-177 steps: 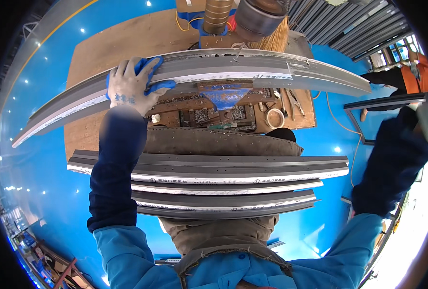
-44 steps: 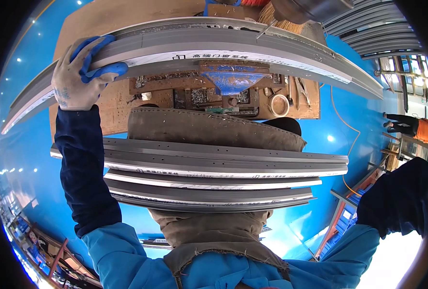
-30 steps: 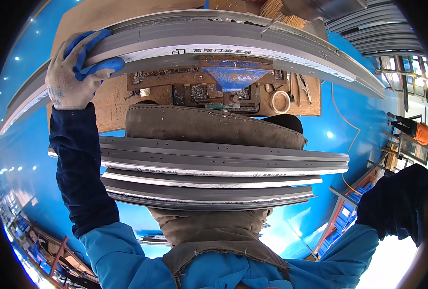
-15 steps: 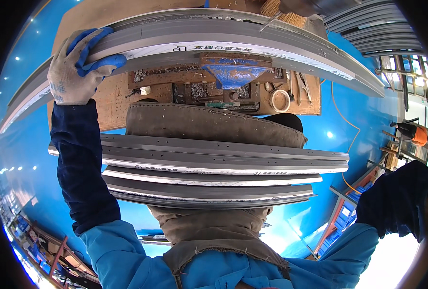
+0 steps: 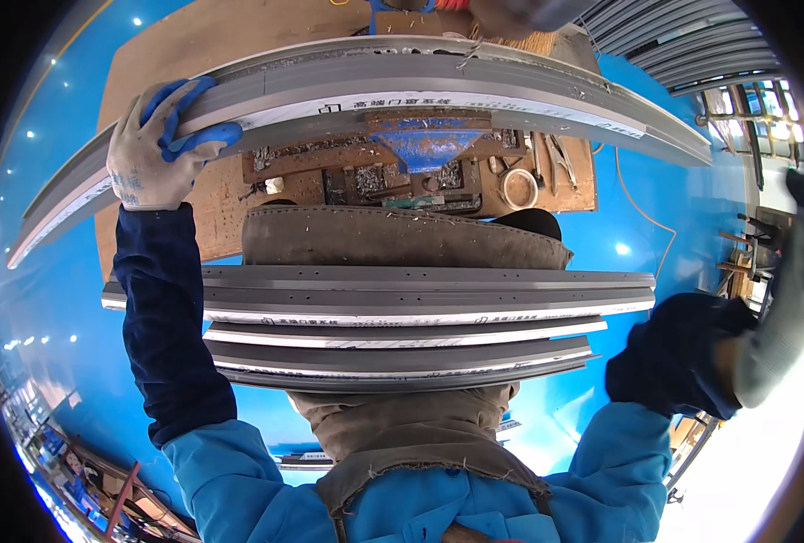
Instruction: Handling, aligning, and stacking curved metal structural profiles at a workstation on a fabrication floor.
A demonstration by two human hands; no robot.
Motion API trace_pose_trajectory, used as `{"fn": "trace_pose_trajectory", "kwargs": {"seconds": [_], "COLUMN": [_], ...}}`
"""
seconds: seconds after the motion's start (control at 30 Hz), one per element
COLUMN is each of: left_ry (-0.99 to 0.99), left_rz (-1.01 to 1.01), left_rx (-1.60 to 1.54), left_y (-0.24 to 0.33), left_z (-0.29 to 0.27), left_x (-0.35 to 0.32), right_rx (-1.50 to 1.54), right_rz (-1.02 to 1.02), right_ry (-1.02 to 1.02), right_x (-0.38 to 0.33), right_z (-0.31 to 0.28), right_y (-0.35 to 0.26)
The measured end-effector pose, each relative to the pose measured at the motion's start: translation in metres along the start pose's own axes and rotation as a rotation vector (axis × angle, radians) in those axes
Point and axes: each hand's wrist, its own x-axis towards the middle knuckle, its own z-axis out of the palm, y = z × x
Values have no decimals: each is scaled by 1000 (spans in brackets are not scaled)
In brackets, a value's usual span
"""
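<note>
A long grey metal profile (image 5: 393, 80) with white printed film along it spans the bench top. My left hand (image 5: 153, 149), in a white and blue glove, is closed round its left part, thumb on the near side and fingers over the top. My right hand (image 5: 768, 348) is raised at the far right, away from the profile, in a pale glove smeared by motion. Its fingers are not clear, so whether it holds anything cannot be made out. Below the profile's middle sits a blue vise (image 5: 429, 147).
Several grey profiles (image 5: 420, 295) lie across my lap over a brown apron (image 5: 402, 237). On the wooden bench (image 5: 171, 54) are a round cup (image 5: 518, 188) and pliers (image 5: 561, 163). More profiles (image 5: 682, 41) are stacked at the upper right. A blurred grey object (image 5: 528, 14) is at the top.
My right hand has come into view at the right edge, its forearm swinging inward. My left hand keeps its grip; hand and profile appear slightly shifted as the view moves.
</note>
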Motion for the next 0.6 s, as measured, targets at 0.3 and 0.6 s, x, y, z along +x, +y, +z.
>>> {"fn": "trace_pose_trajectory", "kwargs": {"seconds": [0.3,0.6], "left_ry": [-7,6], "left_rz": [23,-1], "left_rx": [50,133], "left_y": [3,-4], "left_z": [5,20], "left_x": [4,9], "right_rx": [614,572], "right_rz": [94,335], "right_ry": [357,-103], "right_x": [-49,1], "right_z": [170,218], "right_y": [-18,-58]}}
